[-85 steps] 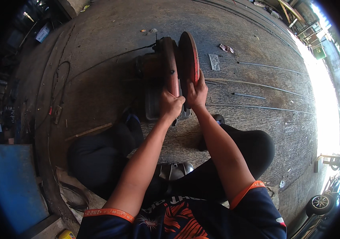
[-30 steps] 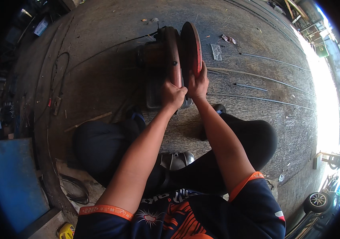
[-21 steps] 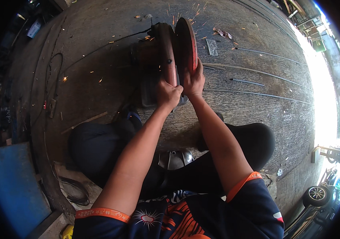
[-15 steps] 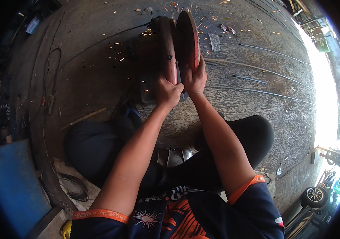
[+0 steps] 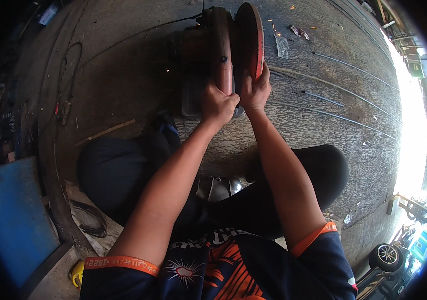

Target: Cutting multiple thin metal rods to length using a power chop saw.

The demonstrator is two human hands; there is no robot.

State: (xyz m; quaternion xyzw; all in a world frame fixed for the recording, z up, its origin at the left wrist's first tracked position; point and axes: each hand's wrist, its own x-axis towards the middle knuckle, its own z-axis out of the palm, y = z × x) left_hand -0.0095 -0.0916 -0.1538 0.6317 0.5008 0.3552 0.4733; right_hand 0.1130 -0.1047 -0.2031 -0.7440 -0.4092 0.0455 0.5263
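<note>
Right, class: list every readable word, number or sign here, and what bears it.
Left sleeve's orange band: pale lettering and digits, not copied here.
Right sleeve's orange band: pale marks, too small to read.
Dark shirt: white chest lettering, partly hidden by folds; not copied.
Pale box: too small to read.
Red-rimmed disc: none visible.

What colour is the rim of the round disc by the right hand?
The rim is red, duller toward the top; the head view shows it best.

Glare burns the right side of the frame to white, while the left sinks into murky shadow and fisheye distortion curves the floor [image 5: 368, 165] toward blackened corners.
</note>
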